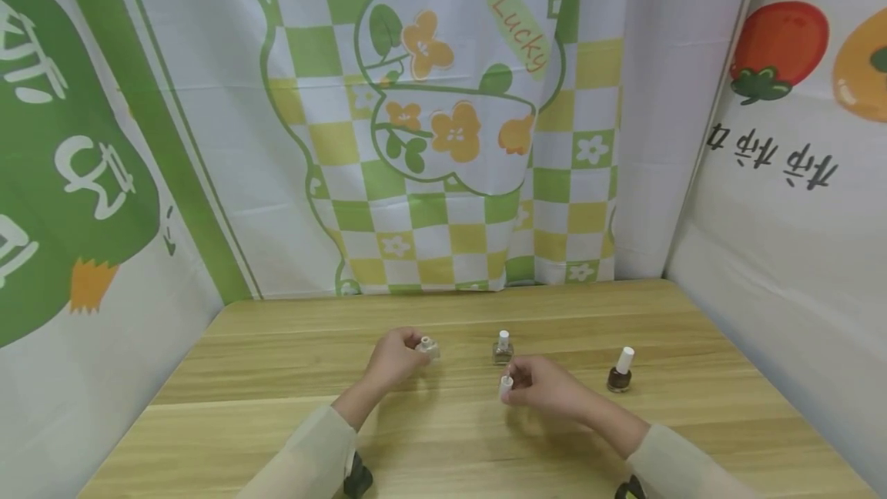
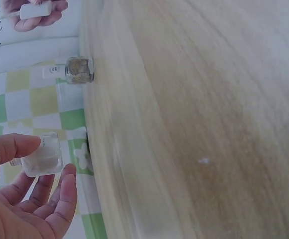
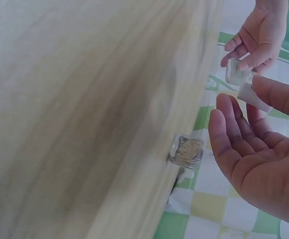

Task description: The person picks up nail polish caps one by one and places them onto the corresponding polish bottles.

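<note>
My left hand [image 1: 396, 360] pinches a small clear nail polish bottle [image 2: 46, 155] between thumb and fingers, its neck uncapped and pointing up. Pale, whitish polish shows through the glass. To the right, my right hand [image 1: 549, 386] holds a white nail polish cap [image 1: 506, 388] by thumb and fingers, with its thin brush [image 1: 509, 373] sticking upward. The two hands are apart, both low over the table. Just beyond the right hand stands a capped glitter nail polish bottle [image 1: 503, 351], gold-brown flecks showing in its glass [image 3: 188, 151].
A dark nail polish bottle [image 1: 620, 377] with a tall white cap stands on the right of the wooden table [image 1: 291, 353]. Behind the table hangs a green and yellow checked cloth [image 1: 443, 229]. Printed white cloths [image 1: 769, 237] enclose the sides.
</note>
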A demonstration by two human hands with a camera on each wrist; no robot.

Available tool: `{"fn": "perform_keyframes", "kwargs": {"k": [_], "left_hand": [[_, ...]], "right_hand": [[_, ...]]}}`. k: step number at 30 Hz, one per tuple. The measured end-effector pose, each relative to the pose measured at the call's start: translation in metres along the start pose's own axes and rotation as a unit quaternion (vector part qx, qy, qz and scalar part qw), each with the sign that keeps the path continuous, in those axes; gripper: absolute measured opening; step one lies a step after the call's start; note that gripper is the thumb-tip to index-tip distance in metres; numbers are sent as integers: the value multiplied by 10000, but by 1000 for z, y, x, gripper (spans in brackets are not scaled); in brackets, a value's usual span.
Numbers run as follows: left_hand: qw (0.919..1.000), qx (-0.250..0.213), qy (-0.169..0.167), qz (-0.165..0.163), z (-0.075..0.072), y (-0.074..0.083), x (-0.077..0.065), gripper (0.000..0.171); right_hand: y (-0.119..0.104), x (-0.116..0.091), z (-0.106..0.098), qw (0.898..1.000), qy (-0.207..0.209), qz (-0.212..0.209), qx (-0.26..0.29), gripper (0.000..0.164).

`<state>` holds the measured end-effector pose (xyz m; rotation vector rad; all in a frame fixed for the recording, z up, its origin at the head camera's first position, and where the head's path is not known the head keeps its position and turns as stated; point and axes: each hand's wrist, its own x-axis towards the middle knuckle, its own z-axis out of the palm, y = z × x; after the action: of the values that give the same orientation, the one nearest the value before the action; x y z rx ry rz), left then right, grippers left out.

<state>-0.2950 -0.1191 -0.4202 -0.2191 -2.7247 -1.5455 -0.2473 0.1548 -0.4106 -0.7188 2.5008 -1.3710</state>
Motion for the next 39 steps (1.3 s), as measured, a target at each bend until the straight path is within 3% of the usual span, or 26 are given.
{"fn": "perform_keyframes", "kwargs": {"k": [11, 17, 39], "left_hand": [[9988, -361, -179, 279, -3, 9, -12, 24], [9959, -617, -452, 474, -1, 19, -24, 22], [9878, -806, -1106, 739, 6, 48, -63, 25]], "right_hand": [[-8, -1, -8, 9984, 14, 271, 486, 18], [-15, -5, -12, 9976, 14, 219, 657, 18], [-35, -15, -18, 9984, 115, -115, 536, 22]]}}
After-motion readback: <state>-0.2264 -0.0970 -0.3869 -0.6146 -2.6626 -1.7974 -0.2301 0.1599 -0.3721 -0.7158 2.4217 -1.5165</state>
